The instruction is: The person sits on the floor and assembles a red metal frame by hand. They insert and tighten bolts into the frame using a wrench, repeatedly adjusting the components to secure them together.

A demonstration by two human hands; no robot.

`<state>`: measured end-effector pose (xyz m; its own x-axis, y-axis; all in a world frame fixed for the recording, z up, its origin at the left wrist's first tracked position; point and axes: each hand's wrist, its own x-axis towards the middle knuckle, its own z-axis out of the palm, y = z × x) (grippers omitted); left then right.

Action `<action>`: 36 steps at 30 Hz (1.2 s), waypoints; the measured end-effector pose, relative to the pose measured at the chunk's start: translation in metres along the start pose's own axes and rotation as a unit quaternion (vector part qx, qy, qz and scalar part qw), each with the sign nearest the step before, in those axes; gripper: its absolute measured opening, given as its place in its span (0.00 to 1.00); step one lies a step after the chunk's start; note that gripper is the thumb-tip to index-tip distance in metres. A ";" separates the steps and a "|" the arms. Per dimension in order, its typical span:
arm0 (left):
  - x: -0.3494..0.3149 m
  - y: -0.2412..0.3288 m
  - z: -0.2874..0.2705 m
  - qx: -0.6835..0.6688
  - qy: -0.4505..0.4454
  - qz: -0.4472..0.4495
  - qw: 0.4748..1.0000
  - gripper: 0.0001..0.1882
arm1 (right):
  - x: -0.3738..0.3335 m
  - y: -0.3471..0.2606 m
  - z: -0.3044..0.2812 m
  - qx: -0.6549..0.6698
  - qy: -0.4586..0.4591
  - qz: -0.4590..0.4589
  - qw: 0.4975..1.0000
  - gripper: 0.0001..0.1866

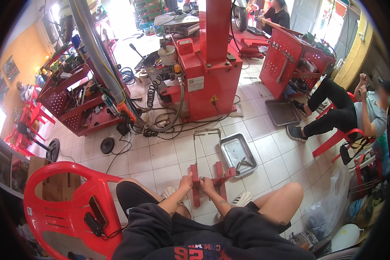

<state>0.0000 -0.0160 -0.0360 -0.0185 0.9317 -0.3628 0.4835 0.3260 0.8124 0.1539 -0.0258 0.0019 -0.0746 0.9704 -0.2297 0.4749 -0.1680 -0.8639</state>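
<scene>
A low red metal frame [221, 182] of welded bars stands on the tiled floor between my feet. My left hand [186, 182] is closed at the upright bar on its left side, fingers against the bar. Beside it, my right hand [207, 186] is closed over the middle of the frame; what its fingers hold is too small to make out. A thin bent metal rod [196, 149] rises from the frame's far left end and turns across the floor toward a grey metal tray [224, 157]. Hand tools [245, 163] lie in that tray.
A red plastic chair [34, 212] with phones on its seat is at my left. Ahead stands a red machine column [216, 82] with cables [169, 130] on the floor. Red tool carts [80, 112] flank it. At right, a person [333, 104] sits near another tray [284, 112].
</scene>
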 end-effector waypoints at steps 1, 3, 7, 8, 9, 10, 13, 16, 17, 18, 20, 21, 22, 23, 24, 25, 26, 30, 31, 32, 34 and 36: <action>-0.002 0.005 -0.001 0.001 -0.003 -0.006 1.000 0.11 | 0.002 0.003 -0.002 -0.007 -0.014 -0.009 1.000 0.23; -0.005 0.016 -0.001 0.003 -0.012 -0.031 0.999 0.10 | 0.004 0.009 -0.004 -0.015 -0.025 -0.019 0.999 0.23; -0.008 0.023 -0.007 0.015 -0.013 -0.031 0.999 0.10 | 0.002 0.016 -0.003 0.011 -0.050 -0.020 0.998 0.20; -0.007 0.016 -0.007 0.019 -0.006 -0.022 1.000 0.10 | 0.000 0.014 -0.003 0.024 -0.066 -0.021 0.997 0.19; -0.005 0.009 -0.008 0.024 -0.001 -0.017 1.000 0.10 | 0.000 0.012 -0.001 0.025 -0.066 -0.040 0.997 0.18; -0.005 0.012 -0.006 0.027 -0.005 -0.011 1.000 0.11 | 0.001 0.017 -0.003 0.024 -0.059 -0.055 0.996 0.17; -0.005 0.018 -0.002 0.034 -0.017 -0.015 0.999 0.14 | -0.001 0.027 -0.009 0.055 -0.061 -0.046 0.996 0.15; -0.002 0.010 -0.005 0.025 -0.007 -0.062 0.998 0.20 | -0.004 0.019 -0.007 0.053 -0.063 -0.057 0.995 0.14; 0.001 0.002 -0.008 0.010 0.004 -0.088 0.996 0.23 | -0.003 0.016 -0.006 0.043 -0.060 -0.071 0.995 0.14; 0.004 -0.006 -0.013 -0.006 0.017 -0.113 0.993 0.25 | -0.001 0.010 -0.003 0.059 -0.071 -0.080 0.993 0.13; 0.001 0.030 -0.017 0.116 0.023 -0.122 0.985 0.28 | 0.005 0.030 -0.010 0.086 -0.065 -0.074 0.991 0.13; -0.008 0.057 -0.029 0.178 0.027 -0.132 0.975 0.29 | 0.003 0.031 -0.013 0.085 -0.058 -0.070 0.992 0.13; -0.026 0.099 -0.047 0.162 0.054 -0.123 0.978 0.29 | -0.002 0.032 -0.019 0.084 -0.049 -0.060 0.993 0.12; -0.043 0.142 -0.073 0.144 0.093 -0.115 0.978 0.29 | -0.007 0.027 -0.021 0.085 -0.047 -0.060 0.993 0.12; -0.048 0.154 -0.097 0.097 0.167 -0.052 0.980 0.26 | -0.010 0.020 -0.017 0.075 -0.053 -0.065 0.994 0.12; -0.051 0.168 -0.119 0.052 0.239 0.017 0.970 0.22 | -0.009 0.016 -0.013 0.065 -0.054 -0.072 0.994 0.11; -0.065 0.206 -0.142 -0.050 0.196 0.103 0.974 0.18 | -0.005 0.014 -0.010 0.057 -0.050 -0.077 0.994 0.11; -0.189 0.385 -0.206 -0.327 -0.029 0.441 0.835 0.13 | -0.001 0.032 -0.004 0.055 -0.032 -0.094 0.994 0.10; -0.213 0.413 -0.216 -0.295 -0.072 0.524 0.796 0.14 | -0.003 0.030 -0.004 0.026 -0.030 -0.104 0.994 0.09; -0.236 0.438 -0.220 -0.289 -0.124 0.568 0.761 0.15 | -0.003 0.033 -0.004 0.024 -0.035 -0.100 0.994 0.09; -0.266 0.469 -0.220 -0.296 -0.213 0.621 0.694 0.15 | -0.002 0.037 0.000 0.046 -0.047 -0.094 0.993 0.10; -0.267 0.478 -0.205 -0.345 -0.307 0.640 0.614 0.15 | 0.000 0.067 -0.021 0.037 -0.026 -0.077 0.996 0.11</action>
<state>0.0565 -0.0760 0.5432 0.4258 0.3294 0.8427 -0.7313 -0.4232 0.5349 0.2047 -0.0337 -0.0466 -0.1876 0.9756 -0.1142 0.3885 -0.0331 -0.9208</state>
